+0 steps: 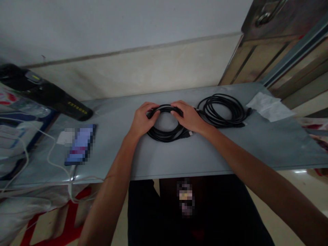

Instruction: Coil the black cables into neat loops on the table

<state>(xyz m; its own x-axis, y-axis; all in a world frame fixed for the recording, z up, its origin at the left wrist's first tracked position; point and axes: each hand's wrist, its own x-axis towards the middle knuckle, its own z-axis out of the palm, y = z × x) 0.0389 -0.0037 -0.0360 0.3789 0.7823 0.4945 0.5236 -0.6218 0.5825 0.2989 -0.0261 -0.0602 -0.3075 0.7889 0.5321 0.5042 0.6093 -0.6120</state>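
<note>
Left hand (143, 118): grasping round black cable coil (165, 138), upper left
Right hand (190, 117): grasping same, upper right
Coiling: apparently done, seemingly unfastened, on smooth grey tabletop (179, 160)
Second black coil (234, 111): looped, further right

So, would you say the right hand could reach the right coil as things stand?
Probably yes: the right coil lies beside the right hand with nothing seen over it, though that hand holds the left coil.
</note>
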